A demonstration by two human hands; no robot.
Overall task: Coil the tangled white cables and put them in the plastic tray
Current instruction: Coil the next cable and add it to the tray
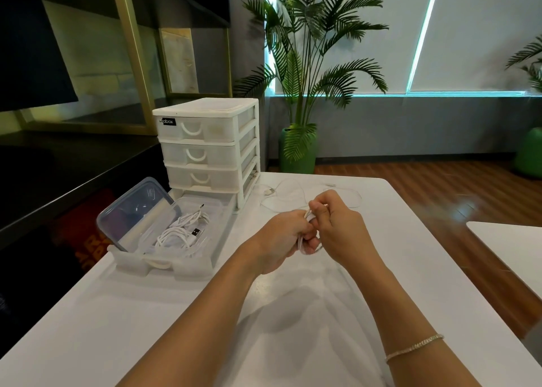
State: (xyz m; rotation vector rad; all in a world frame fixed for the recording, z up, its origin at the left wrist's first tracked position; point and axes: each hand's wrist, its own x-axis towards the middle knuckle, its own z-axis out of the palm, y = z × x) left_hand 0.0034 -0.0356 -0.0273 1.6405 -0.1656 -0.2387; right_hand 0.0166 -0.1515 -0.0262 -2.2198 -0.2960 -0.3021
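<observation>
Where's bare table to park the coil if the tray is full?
Bare table runs from the tray front to the near edge, under the left hand; also right of the right hand. Crowded: loose cables behind the hands, beside the drawer unit. The tray already holds coiled cables.
</observation>
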